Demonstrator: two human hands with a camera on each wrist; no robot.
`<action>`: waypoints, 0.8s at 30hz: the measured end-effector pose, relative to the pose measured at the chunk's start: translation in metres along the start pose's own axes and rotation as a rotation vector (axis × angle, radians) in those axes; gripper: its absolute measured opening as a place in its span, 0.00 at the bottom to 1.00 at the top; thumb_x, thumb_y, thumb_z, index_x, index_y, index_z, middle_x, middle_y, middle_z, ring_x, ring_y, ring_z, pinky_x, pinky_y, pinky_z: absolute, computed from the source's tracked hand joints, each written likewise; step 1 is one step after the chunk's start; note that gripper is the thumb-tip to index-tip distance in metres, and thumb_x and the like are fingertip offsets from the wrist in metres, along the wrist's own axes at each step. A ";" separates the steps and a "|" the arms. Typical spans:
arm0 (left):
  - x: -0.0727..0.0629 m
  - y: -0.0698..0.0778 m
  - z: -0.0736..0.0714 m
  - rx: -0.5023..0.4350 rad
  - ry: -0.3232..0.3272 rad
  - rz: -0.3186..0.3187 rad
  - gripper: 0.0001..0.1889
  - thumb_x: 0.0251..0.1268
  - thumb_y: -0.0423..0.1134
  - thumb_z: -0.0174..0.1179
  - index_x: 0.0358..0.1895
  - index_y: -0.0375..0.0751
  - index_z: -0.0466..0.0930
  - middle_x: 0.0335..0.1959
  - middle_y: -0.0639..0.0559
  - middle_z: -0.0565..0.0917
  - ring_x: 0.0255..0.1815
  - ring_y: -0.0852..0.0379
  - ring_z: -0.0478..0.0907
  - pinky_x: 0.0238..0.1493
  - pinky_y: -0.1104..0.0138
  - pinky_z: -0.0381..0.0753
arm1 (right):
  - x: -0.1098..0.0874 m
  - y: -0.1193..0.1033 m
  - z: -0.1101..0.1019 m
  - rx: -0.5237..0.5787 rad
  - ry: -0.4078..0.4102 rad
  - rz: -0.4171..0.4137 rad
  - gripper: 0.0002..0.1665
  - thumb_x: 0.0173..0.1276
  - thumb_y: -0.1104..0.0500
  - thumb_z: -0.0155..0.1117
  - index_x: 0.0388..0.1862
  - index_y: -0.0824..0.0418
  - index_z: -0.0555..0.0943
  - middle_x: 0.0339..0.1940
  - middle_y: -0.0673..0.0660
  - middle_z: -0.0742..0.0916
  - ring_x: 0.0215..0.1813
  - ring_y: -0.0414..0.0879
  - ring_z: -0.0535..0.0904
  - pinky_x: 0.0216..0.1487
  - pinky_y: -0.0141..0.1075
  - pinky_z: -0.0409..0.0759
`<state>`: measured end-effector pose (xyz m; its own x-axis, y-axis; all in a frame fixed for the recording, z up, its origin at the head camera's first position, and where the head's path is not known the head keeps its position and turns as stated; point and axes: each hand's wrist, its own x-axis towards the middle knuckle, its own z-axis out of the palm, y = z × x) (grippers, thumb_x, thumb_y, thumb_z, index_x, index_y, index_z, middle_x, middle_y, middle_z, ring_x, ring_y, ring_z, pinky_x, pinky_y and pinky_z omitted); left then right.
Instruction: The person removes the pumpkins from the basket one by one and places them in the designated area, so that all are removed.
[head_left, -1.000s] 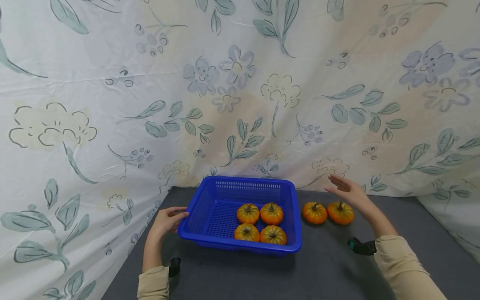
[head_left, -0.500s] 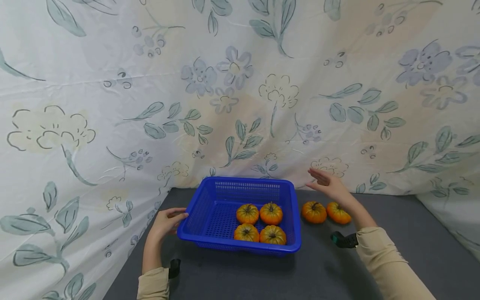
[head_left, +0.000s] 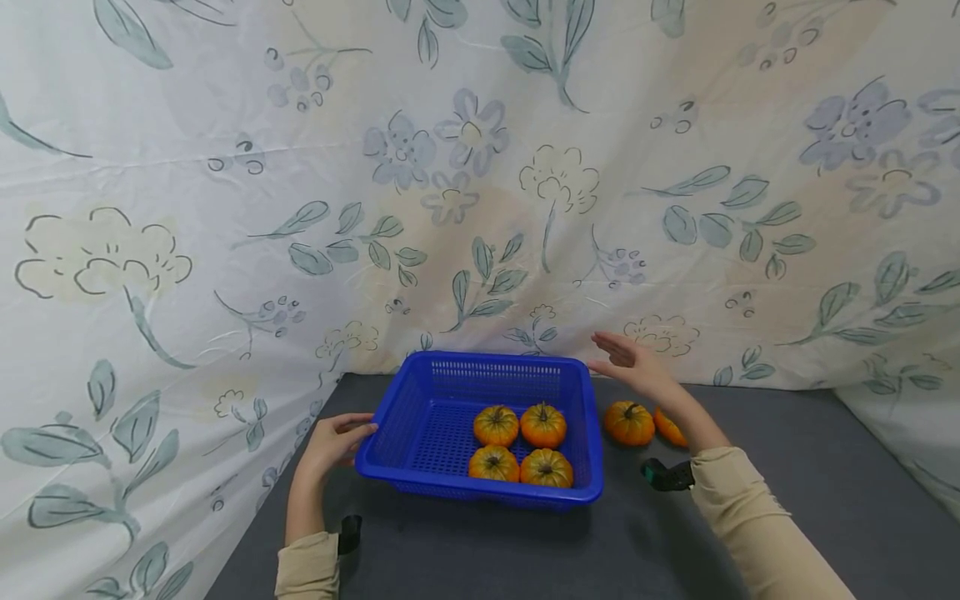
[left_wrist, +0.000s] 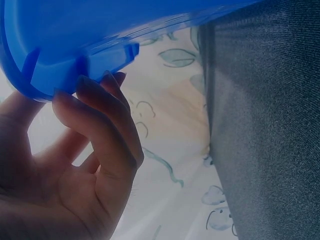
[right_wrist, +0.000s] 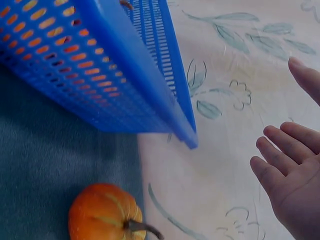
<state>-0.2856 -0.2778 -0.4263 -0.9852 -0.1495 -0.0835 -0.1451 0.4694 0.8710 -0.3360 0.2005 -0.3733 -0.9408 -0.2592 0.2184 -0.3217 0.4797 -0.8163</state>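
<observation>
A blue plastic basket with slotted walls holds several small orange pumpkins in its right half. My left hand grips the basket's left rim; in the left wrist view its fingers curl up under the rim with the thumb on the other side. My right hand is raised beside the basket's back right corner, fingers extended and holding nothing. Below it, one pumpkin stands on the table right of the basket. Another pumpkin is partly hidden behind my right forearm.
The dark grey tabletop runs back to a pale cloth printed with flowers and leaves. This cloth hangs behind the table and along both sides. Each wrist wears a small black device.
My right hand has moved left, from above the far right pumpkin toward the basket's back right corner. The forearm now covers more of that pumpkin. My left hand and the basket stay put.
</observation>
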 end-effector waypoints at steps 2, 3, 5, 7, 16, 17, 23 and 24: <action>0.000 0.000 0.000 0.005 0.001 0.002 0.25 0.66 0.47 0.62 0.60 0.34 0.78 0.50 0.35 0.84 0.37 0.54 0.85 0.33 0.59 0.86 | 0.001 -0.003 0.003 0.012 -0.006 -0.007 0.43 0.71 0.49 0.61 0.76 0.64 0.57 0.76 0.67 0.65 0.77 0.63 0.59 0.74 0.57 0.58; 0.000 0.000 0.000 0.009 0.002 0.003 0.25 0.65 0.47 0.62 0.60 0.34 0.78 0.50 0.35 0.84 0.37 0.54 0.85 0.33 0.59 0.86 | 0.002 -0.005 0.004 0.021 -0.009 -0.008 0.42 0.71 0.49 0.61 0.77 0.64 0.57 0.76 0.67 0.65 0.77 0.63 0.58 0.74 0.56 0.58; 0.000 0.000 0.000 0.012 0.002 0.002 0.25 0.65 0.47 0.62 0.60 0.34 0.78 0.50 0.35 0.84 0.38 0.54 0.85 0.33 0.59 0.86 | 0.004 -0.009 0.007 0.037 -0.017 -0.010 0.43 0.71 0.49 0.61 0.77 0.63 0.57 0.77 0.66 0.64 0.78 0.63 0.58 0.75 0.56 0.57; 0.000 0.001 -0.001 0.014 0.005 -0.001 0.25 0.65 0.47 0.63 0.59 0.34 0.78 0.51 0.35 0.84 0.38 0.54 0.84 0.33 0.59 0.85 | 0.005 -0.013 0.009 0.048 -0.022 -0.013 0.43 0.71 0.48 0.61 0.77 0.63 0.56 0.77 0.65 0.64 0.78 0.62 0.57 0.75 0.56 0.56; 0.000 0.001 -0.001 0.007 0.004 -0.005 0.25 0.65 0.47 0.63 0.59 0.35 0.78 0.50 0.36 0.85 0.38 0.55 0.84 0.35 0.58 0.85 | 0.015 -0.030 0.023 0.082 -0.027 -0.062 0.42 0.71 0.50 0.62 0.76 0.64 0.58 0.76 0.66 0.65 0.77 0.62 0.59 0.75 0.54 0.57; 0.000 0.001 -0.001 0.006 0.004 -0.004 0.25 0.65 0.47 0.63 0.59 0.34 0.78 0.50 0.36 0.85 0.37 0.55 0.84 0.35 0.58 0.85 | 0.016 -0.030 0.025 0.083 -0.031 -0.068 0.42 0.71 0.51 0.62 0.76 0.64 0.58 0.76 0.66 0.65 0.77 0.62 0.59 0.75 0.54 0.57; -0.002 0.001 -0.001 -0.003 0.000 0.010 0.24 0.66 0.46 0.62 0.59 0.34 0.78 0.48 0.37 0.86 0.35 0.57 0.84 0.36 0.57 0.86 | 0.021 -0.033 0.036 0.123 -0.049 -0.082 0.40 0.71 0.52 0.62 0.76 0.63 0.59 0.77 0.65 0.65 0.77 0.61 0.59 0.76 0.53 0.57; -0.002 0.001 -0.001 -0.003 -0.002 0.013 0.24 0.66 0.46 0.62 0.59 0.34 0.78 0.48 0.37 0.86 0.35 0.57 0.84 0.36 0.57 0.86 | 0.021 -0.034 0.038 0.129 -0.053 -0.081 0.40 0.71 0.52 0.62 0.76 0.62 0.59 0.77 0.65 0.65 0.77 0.61 0.59 0.76 0.53 0.57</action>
<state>-0.2835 -0.2774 -0.4246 -0.9872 -0.1420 -0.0729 -0.1319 0.4683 0.8737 -0.3411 0.1467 -0.3609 -0.9045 -0.3379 0.2603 -0.3763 0.3446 -0.8601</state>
